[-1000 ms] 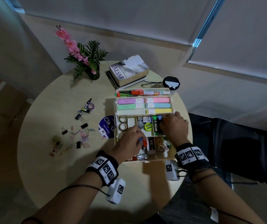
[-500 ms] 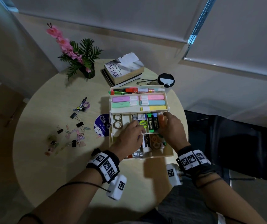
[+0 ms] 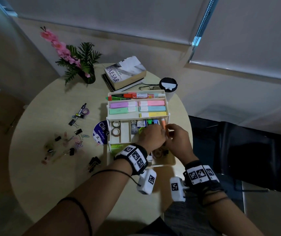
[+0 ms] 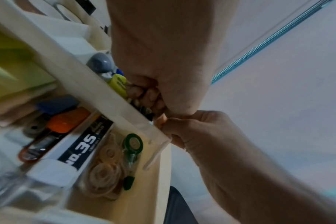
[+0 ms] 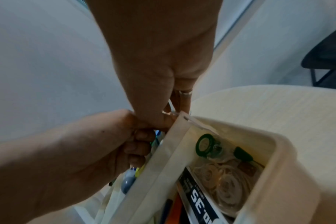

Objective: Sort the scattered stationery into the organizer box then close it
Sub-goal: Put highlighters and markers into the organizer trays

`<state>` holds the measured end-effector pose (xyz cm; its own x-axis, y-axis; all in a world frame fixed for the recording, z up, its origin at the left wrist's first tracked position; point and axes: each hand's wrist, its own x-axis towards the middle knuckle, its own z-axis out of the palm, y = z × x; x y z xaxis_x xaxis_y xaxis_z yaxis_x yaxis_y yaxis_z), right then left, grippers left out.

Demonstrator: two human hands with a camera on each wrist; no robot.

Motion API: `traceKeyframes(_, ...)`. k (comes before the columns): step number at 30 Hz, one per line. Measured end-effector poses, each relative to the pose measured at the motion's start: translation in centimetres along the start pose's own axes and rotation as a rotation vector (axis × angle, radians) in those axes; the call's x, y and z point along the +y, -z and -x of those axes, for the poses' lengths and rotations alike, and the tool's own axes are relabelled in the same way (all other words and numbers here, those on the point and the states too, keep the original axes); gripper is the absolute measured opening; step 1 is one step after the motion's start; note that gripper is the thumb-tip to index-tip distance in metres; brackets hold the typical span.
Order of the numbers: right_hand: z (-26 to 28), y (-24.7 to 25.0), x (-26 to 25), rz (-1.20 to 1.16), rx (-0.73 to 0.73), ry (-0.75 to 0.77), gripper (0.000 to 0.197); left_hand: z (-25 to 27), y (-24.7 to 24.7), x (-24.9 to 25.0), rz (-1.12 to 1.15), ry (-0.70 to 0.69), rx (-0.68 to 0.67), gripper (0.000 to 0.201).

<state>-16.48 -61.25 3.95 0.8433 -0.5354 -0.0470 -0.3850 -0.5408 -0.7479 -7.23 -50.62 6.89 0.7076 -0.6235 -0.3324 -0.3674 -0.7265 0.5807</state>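
Cream plastic box [image 3: 169, 161] open on table [image 3: 34, 176], tiers fanned. Orange marker [image 3: 163, 124] in middle tray, pinched by right hand [image 3: 179, 142]; left hand [image 3: 150, 136] curled alongside, grip hidden. Risks: marker jammed crooked, tray tipped. Clips [image 3: 65, 143] left scattered.

"CAESAR" on book [image 3: 125, 72], "SE" on black-and-white tube [image 4: 81, 145], "Z" on round purple sticker [image 3: 100, 132]

The left hand [image 3: 150, 137] and right hand [image 3: 179, 138] are covering much of the organizer box [image 3: 170, 161], hiding whatever their curled fingers are gripping. The scattered clips [image 3: 65, 142] are appearing too small to identify individually. The left wrist view's near corner is blurring.
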Motion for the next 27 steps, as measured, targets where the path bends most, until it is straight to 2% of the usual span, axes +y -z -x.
traceKeyframes(5, 1.0, 1.2, 1.6, -0.19, -0.125, -0.163, 0.028, -1.3, -0.4, 2.2, 0.03, 0.125, 0.045, 0.025)
traceKeyframes(9, 1.6, 1.4, 2.3, -0.235, -0.185, -0.183, 0.035, -1.6, -0.2, 2.6, 0.098, 0.242, 0.039, 0.026)
traceKeyframes(13, 1.9, 1.6, 2.2, -0.183, -0.071, -0.158, 0.032, -0.4, 1.0, 2.2, 0.155, 0.271, 0.017, 0.026)
traceKeyframes(15, 1.9, 1.8, 2.0, -0.127, 0.025, -0.132, 0.03, 1.1, 2.3, 1.9, 0.102, 0.253, -0.004, 0.036)
traceKeyframes(18, 2.0, 2.3, 0.5, -0.101, 0.131, -0.021, 0.021, 3.6, 5.1, 0.7, 0.024, 0.122, -0.028, 0.04)
traceKeyframes(20, 1.8, 2.5, -1.3, -0.077, 0.151, 0.126, 0.02, 5.0, 7.9, -0.4, -0.026, 0.016, -0.007, 0.03)
traceKeyframes(23, 1.0, 2.1, -4.4, -0.013, 0.106, 0.328, 0.022, 5.2, 12.6, -2.6, -0.053, -0.042, 0.085, 0.017)
traceKeyframes(27, -1.1, 0.1, -7.4, 0.059, -0.003, 0.41, 0.035, 3.4, 16.8, -5.9, -0.116, -0.046, 0.261, 0.017)
